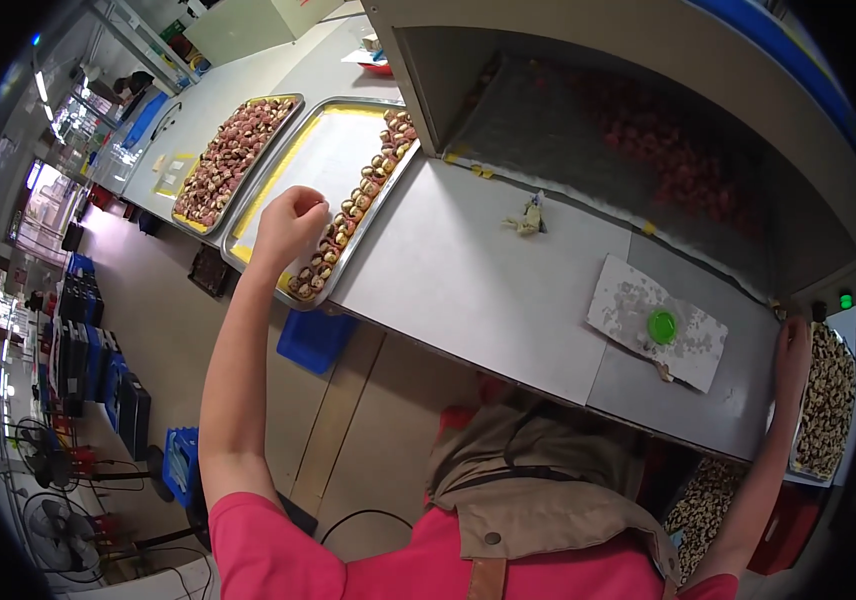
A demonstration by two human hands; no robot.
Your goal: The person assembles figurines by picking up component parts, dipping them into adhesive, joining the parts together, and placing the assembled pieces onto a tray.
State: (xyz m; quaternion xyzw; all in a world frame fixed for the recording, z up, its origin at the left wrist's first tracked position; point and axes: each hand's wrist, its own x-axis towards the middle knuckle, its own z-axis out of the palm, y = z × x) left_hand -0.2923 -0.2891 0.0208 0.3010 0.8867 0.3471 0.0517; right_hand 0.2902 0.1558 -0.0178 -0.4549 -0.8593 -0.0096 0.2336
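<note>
Over a metal tray (324, 106) lined with white and yellow, my left hand (293, 225) is closed with its fingertips pinched together; what they hold, if anything, is hidden. Along the tray's right side runs a band of small round brown-and-cream pieces (356, 205), just right of this hand. Far to the right, my right hand (794, 345) is at the corner of a grey hood, beside a tray of small dark-and-cream pieces (825, 400). Its fingers look bunched together, and their tips are hard to make out.
A full tray of reddish-brown pieces (238, 155) sits farther left. Before me lie a wet white board (613, 290) with a green round cap (662, 326), and a crumpled scrap (528, 218). Pinkish pieces (688, 180) lie inside the hood (638, 30). Fans (53, 530) stand lower left.
</note>
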